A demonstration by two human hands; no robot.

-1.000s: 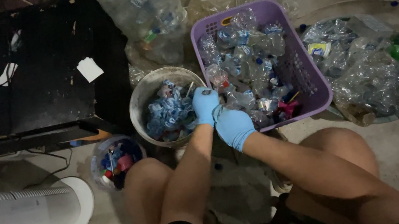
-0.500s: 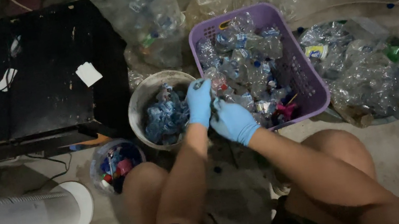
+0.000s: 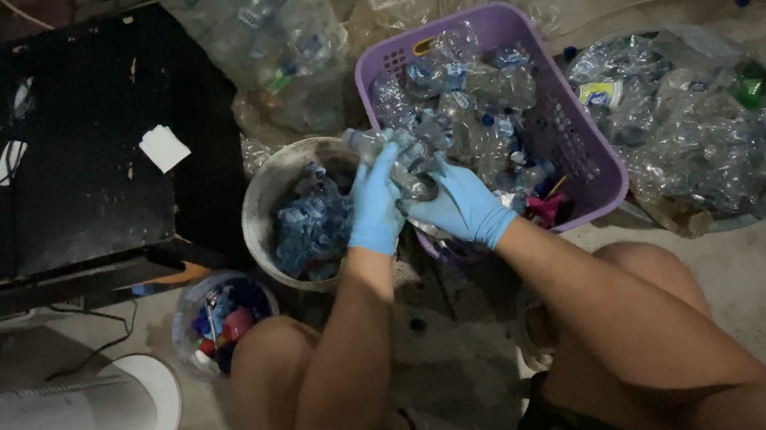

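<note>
You are gripping a clear plastic bottle [image 3: 391,155] between both gloved hands, just over the purple basket's near corner. More crushed clear bottles [image 3: 478,105], some with blue caps, are filling that basket. To your right, a heap of clear bottles [image 3: 704,132] is lying on the floor, one showing a yellow and blue label [image 3: 599,94]. A clear bag [image 3: 259,31] of bottles is standing behind the basket.
</note>
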